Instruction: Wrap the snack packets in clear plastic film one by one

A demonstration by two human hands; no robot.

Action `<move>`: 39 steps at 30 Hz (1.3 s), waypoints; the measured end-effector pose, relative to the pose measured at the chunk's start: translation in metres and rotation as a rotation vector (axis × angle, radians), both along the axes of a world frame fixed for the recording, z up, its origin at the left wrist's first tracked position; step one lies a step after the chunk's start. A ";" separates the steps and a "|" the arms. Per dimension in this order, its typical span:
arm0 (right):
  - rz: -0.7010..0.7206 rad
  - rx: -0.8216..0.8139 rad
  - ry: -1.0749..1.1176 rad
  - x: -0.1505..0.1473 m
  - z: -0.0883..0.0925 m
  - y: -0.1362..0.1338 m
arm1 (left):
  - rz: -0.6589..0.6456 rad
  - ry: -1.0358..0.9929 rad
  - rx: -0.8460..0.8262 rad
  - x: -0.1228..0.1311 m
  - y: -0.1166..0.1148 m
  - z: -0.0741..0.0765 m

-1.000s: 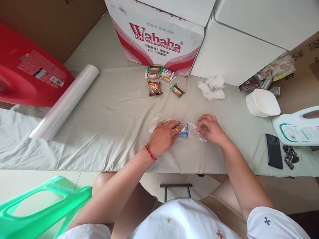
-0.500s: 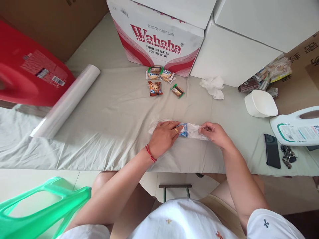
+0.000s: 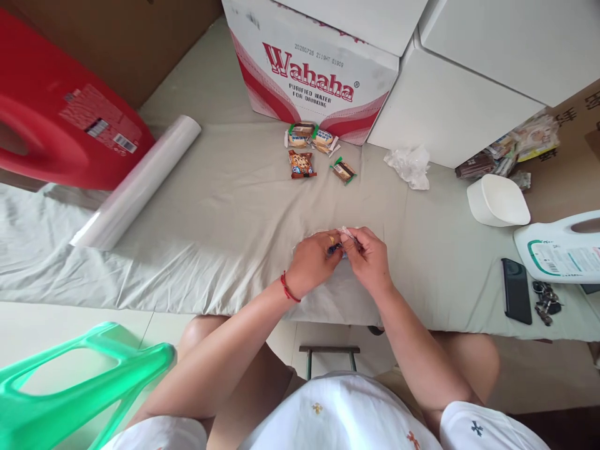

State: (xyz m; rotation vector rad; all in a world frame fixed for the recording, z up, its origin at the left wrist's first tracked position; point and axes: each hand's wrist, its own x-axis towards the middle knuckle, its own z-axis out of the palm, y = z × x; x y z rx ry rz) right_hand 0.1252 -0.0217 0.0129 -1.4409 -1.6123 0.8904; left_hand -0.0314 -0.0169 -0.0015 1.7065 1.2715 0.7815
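Note:
At the middle of the cloth-covered table, my two hands meet over a small blue snack packet (image 3: pixel 334 248) wrapped in clear plastic film (image 3: pixel 345 231). My left hand (image 3: pixel 313 261) lies over the packet, fingers bent around it, hiding most of it. Thumb and fingers of my right hand (image 3: pixel 369 257) pinch the film's gathered end against the packet's right side. Farther back lie several wrapped snacks: a brown cookie packet (image 3: pixel 302 164), a green-edged bar (image 3: pixel 344 170) and a small cluster (image 3: pixel 312 137) against the box.
A white-and-red Wahaha carton (image 3: pixel 314 81) stands behind the snacks. Crumpled clear plastic (image 3: pixel 409 166), a white bowl (image 3: pixel 497 201), a white bottle (image 3: pixel 562 250), a phone (image 3: pixel 516 290) and keys (image 3: pixel 546 302) are on the right. Leftward are a plastic roll (image 3: pixel 138 181) and red jug (image 3: pixel 84 119).
My right hand has moved left, bringing the stretched end of the film in to the packet. My left hand stays over the packet. The view has shifted slightly.

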 end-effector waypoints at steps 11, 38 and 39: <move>0.224 0.208 -0.592 -0.003 -0.017 -0.041 | 0.264 0.085 -0.120 -0.025 0.012 0.003; 0.247 0.089 -0.739 0.005 -0.014 -0.031 | 0.251 0.376 -0.026 -0.040 0.010 0.009; 0.267 0.086 -0.775 0.004 -0.015 -0.030 | 0.241 0.305 -0.049 -0.039 0.010 0.012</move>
